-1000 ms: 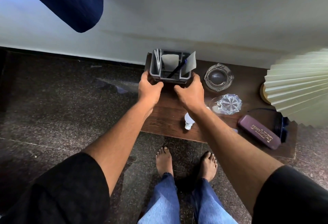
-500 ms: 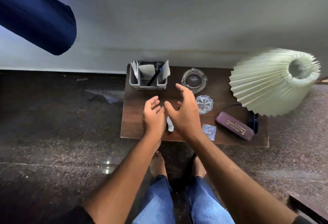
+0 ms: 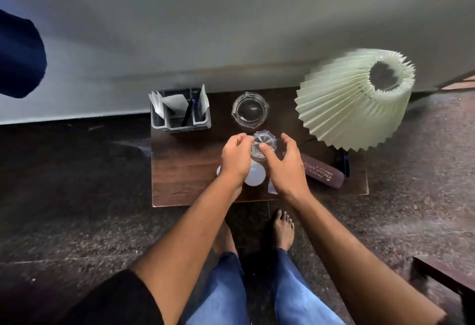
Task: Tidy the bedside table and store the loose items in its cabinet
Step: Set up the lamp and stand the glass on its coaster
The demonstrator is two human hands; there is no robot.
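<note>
On the dark wooden bedside table (image 3: 185, 170) a small faceted glass holder (image 3: 266, 140) stands between my hands. My left hand (image 3: 235, 160) has its fingertips curled onto the holder's left rim. My right hand (image 3: 285, 165) lays its thumb on the glass, with its fingers arched apart around the right side. A white bulb (image 3: 254, 176) lies just under my hands, and a small clear packet (image 3: 272, 188) peeks out beneath my right wrist. The cabinet below the top is hidden.
A grey organiser (image 3: 180, 119) with papers and a pen sits at the back left, with a round glass ashtray (image 3: 250, 111) beside it. A maroon spectacle case (image 3: 323, 173) lies to the right, under a pleated lampshade (image 3: 354, 101). The wall runs behind and my bare feet (image 3: 282, 227) stand in front.
Both hands let go of the grey organiser, drew back, then moved right and forward onto the faceted glass holder. The view has shifted, showing the whole lampshade.
</note>
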